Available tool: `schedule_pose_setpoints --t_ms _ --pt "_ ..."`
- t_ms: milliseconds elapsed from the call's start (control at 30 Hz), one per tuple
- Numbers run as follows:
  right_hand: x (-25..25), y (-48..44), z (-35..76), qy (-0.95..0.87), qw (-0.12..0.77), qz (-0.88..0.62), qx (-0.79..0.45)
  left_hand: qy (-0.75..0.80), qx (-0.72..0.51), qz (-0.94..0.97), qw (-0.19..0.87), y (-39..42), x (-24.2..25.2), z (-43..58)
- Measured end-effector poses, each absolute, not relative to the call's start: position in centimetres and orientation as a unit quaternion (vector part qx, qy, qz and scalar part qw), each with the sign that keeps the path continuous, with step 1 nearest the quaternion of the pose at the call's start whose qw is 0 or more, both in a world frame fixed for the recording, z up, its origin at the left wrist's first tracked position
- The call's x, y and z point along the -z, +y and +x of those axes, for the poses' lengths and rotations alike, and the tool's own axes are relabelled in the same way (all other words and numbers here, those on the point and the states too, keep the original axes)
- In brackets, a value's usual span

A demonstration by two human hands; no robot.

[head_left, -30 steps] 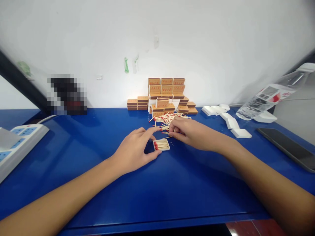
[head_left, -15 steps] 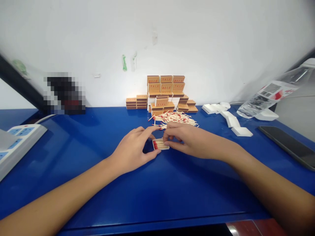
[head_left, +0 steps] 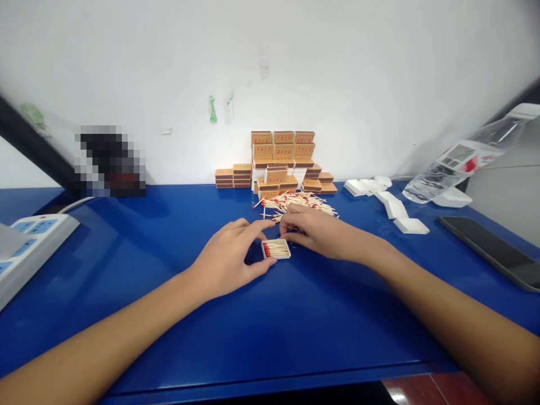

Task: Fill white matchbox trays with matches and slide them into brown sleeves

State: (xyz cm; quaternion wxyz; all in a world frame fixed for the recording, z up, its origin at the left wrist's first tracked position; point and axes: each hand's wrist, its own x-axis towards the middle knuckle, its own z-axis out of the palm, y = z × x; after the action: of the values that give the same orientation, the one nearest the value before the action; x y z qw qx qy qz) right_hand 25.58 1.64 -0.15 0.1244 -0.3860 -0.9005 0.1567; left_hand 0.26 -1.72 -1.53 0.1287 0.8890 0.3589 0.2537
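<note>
A small white matchbox tray (head_left: 287,256) lies on the blue table, partly filled with red-headed matches (head_left: 275,249). My left hand (head_left: 230,253) steadies it from the left, thumb at the near edge and fingers by the far side. Just beyond the tray, my right hand (head_left: 310,228) is curled, thumb and fingertips drawn together at the near edge of a heap of loose matches (head_left: 301,201). Whatever lies between those fingertips is too small or hidden to make out.
Stacked matchboxes (head_left: 284,152) stand against the wall behind the heap. To the right are several white trays (head_left: 392,203), a tilted plastic bottle (head_left: 451,160) and a black phone (head_left: 491,250). A power strip (head_left: 36,247) sits at the left.
My right hand has moved from over the tray up and away, toward the match heap, uncovering the tray's right end. My left hand stays at the tray.
</note>
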Motion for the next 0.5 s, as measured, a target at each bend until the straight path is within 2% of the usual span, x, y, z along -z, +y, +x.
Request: schedule_pose_setpoints --t_ms 300,500 --pt "-1.2 1.3 25.8 -0.871 0.201 -0.42 -0.156 0.364 -0.253 0.888 0.126 -1.6 1.6 0.1" --pt "-1.6 0.9 25.4 -0.871 0.257 -0.383 -0.167 0.369 -0.275 0.881 0.113 -1.5 1.7 0.1"
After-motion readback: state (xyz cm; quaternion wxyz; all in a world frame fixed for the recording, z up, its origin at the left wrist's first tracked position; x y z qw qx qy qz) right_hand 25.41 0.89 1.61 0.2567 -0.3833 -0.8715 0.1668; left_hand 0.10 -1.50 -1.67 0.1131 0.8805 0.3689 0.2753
